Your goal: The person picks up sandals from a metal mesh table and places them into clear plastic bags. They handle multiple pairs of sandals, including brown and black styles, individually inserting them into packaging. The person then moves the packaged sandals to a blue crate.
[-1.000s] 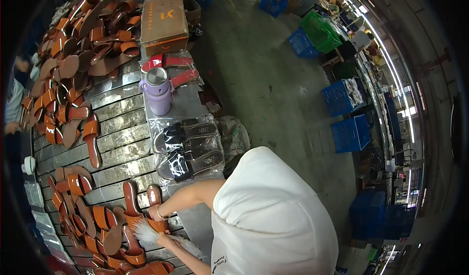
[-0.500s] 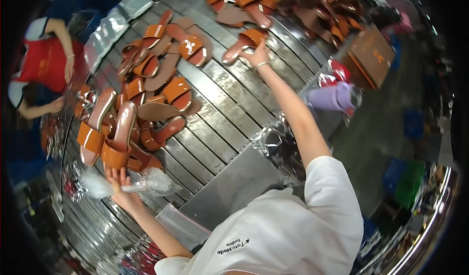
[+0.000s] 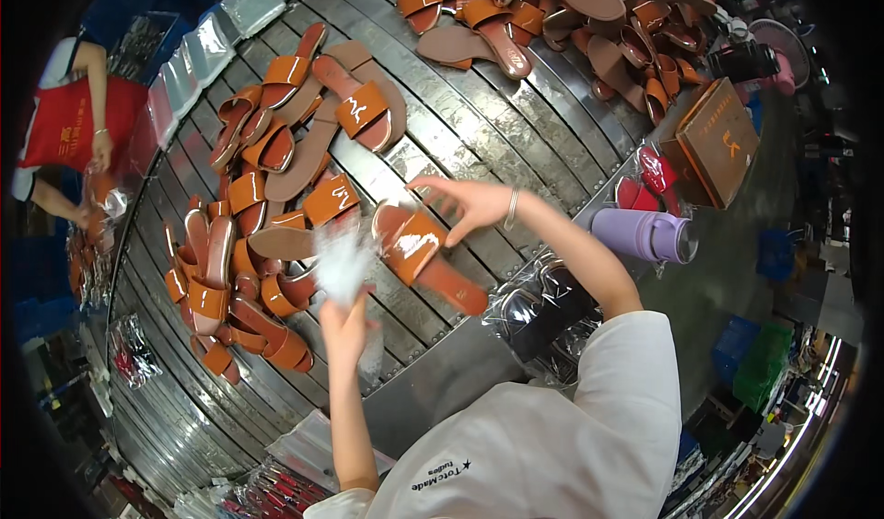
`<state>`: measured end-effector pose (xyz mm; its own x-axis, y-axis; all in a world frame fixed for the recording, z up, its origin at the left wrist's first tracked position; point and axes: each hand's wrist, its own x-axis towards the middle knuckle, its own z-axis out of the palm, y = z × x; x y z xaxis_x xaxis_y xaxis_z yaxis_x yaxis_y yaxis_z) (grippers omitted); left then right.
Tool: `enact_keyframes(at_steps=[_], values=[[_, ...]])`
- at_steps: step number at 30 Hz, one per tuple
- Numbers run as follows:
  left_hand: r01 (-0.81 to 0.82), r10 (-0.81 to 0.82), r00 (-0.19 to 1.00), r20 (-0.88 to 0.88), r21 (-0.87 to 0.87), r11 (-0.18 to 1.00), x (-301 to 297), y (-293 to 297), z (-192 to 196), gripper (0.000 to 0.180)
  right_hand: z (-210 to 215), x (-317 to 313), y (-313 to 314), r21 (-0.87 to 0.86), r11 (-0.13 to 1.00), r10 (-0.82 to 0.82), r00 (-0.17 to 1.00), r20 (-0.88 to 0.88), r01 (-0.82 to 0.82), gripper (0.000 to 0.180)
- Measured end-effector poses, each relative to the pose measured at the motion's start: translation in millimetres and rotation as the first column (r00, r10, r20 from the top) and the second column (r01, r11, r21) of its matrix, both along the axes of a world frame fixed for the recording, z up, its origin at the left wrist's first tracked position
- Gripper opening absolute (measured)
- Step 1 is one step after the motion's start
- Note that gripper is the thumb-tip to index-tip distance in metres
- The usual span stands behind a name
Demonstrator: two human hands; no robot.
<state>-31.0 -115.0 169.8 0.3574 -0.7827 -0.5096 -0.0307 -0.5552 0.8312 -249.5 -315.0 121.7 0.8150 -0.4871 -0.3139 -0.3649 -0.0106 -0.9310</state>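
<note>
I am gripping a crumpled clear plastic bag (image 3: 343,259) in my left hand (image 3: 346,327), fingers clenched around its lower end, and the bag is blurring into a pale smear above my knuckles, so I cannot make out its shape or whether anything is inside. My right hand (image 3: 470,204) is reaching out with fingers spread and loose, grasping nothing; its fingertips are hanging just above the heel end of a glossy orange-brown slide sandal with a wide strap (image 3: 425,254), and I cannot tell whether they are touching it. That sandal is lying flat on the ribbed grey metal worktable (image 3: 479,123), between my two hands.

To its left, a heap of matching orange sandals (image 3: 249,243) is overlapping so thickly that single pairs are hard to separate. A second heap of orange and brown sandals (image 3: 571,22) is lying at the far end, cut off by the top edge. On my right, beside my forearm, a lilac insulated bottle (image 3: 645,235) is lying on its side, next to a brown cardboard shoebox (image 3: 718,141). My own white sleeve is hiding part of the dark sandals packed in clear bags (image 3: 539,303). At the far left, another person in a red apron (image 3: 69,123) is half cut off by the dark rim.
</note>
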Motion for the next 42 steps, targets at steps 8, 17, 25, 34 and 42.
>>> enact_keyframes(at_steps=[8,17,25,34,42], values=[[0.336,-0.287,0.832,0.475,-0.021,0.942,-19.4,-12.6,-106.7,0.032,-61.8,-77.1,-242.4,-0.856,0.086,-0.785,0.563,0.256,0.510,0.041],[0.287,-0.279,0.899,0.337,0.029,0.958,-15.7,8.0,-114.0,0.034,-60.6,-62.6,-292.4,-0.935,0.290,-0.908,0.366,-0.203,0.202,0.039],[0.152,-0.147,0.940,0.307,0.008,0.988,-22.0,35.8,-125.3,0.039,47.9,-116.9,-247.7,-0.933,-0.340,-0.910,0.294,0.293,-0.121,0.054],[0.152,-0.138,0.946,0.295,-0.026,0.988,-19.5,43.7,-139.3,0.044,79.7,-121.3,-257.7,-0.975,0.103,-0.932,0.362,-0.025,0.198,0.035],[0.166,-0.136,0.943,0.303,-0.076,0.983,-22.5,43.0,-138.2,0.041,87.6,-173.9,-274.0,-0.805,-0.251,-0.960,-0.248,0.134,0.538,0.042]])
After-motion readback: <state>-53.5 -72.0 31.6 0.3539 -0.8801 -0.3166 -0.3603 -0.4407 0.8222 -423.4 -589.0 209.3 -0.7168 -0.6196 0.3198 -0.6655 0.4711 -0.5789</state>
